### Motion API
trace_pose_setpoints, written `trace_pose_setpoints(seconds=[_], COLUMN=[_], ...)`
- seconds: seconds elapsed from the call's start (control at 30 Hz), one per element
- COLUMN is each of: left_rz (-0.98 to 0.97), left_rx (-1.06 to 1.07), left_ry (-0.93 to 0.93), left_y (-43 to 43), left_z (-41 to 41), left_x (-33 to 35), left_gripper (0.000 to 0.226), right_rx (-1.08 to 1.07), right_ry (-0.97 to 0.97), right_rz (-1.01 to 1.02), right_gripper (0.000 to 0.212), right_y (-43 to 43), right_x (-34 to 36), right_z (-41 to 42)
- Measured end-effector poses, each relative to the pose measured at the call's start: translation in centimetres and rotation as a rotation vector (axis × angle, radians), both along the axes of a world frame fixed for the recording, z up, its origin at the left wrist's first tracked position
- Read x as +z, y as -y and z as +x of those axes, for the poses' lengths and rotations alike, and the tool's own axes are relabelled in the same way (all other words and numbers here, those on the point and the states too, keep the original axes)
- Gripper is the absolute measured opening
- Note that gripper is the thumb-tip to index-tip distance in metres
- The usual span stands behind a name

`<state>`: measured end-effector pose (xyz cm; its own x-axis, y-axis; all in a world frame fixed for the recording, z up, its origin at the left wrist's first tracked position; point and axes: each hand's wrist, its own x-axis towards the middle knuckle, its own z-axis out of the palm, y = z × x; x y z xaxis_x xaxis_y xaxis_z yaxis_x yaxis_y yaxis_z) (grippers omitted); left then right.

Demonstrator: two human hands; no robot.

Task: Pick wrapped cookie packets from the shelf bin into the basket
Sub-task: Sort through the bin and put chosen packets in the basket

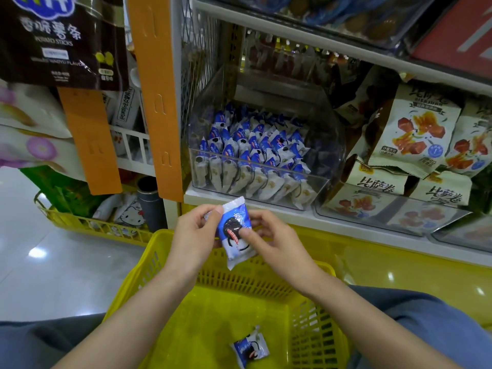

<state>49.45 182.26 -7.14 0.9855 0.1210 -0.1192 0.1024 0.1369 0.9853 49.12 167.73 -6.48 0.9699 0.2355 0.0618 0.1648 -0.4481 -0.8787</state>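
Scanning from the far left, one dark potato-sticks bag (61,41) hangs on a clip strip, and two orange strips (157,97) dangle beside it, display stock well out of play. Now the action: the left hand (195,230) pinches the upper edge of a blue-and-white cookie packet (235,233), thumb on the front and fingers curled behind. A sliver of silvery wrapper shows at that hand's fingertips, and I can't tell if it belongs to a second packet. The right hand (269,235) grips the same packet from the other side, thumb pressed on the printed cookie. Two hands on one small packet, held face-up toward the camera, looks to me like a check of the wrapper rather than a carry. It hangs just above the far rim of the yellow basket (159,251), so letting go should drop it inside. Just above the hands on the shelf sits one clear shelf bin (314,182), its low front wall giving easy reach, packed with the same packets stood on edge in rows, dozens, too tight to count. Down in the basket lies exactly one dropped packet (250,347), flat on the floor near the right wall. So the tally is one in, one in hand. Further right, cream-coloured snack bags (415,134) fill the neighbouring bin, not our target.
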Motion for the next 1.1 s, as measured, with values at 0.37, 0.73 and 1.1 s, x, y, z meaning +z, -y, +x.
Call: trace_pose_setpoints(seconds=[0.37, 0.73, 1.1], left_rz=[0.445, 0.906, 1.335], left_rx=[-0.009, -0.06, -0.166], left_ry=[0.341, 0.62, 0.737], left_y=[-0.6, -2.5, -3.2], left_z=[0.6, 5.5, 8.4], left_x=[1.8, 6.4, 5.0], left_gripper=[0.018, 0.032, 0.033], right_rx=[0.093, -0.26, -0.408], right_ry=[-0.155, 0.141, 0.185], right_rz=[0.146, 0.182, -0.157], right_gripper=[0.015, 0.027, 0.023], right_y=[0.5, 1.8, -3.6], right_x=[2.0, 8.6, 8.4], right_z=[0.0, 6.4, 20.8])
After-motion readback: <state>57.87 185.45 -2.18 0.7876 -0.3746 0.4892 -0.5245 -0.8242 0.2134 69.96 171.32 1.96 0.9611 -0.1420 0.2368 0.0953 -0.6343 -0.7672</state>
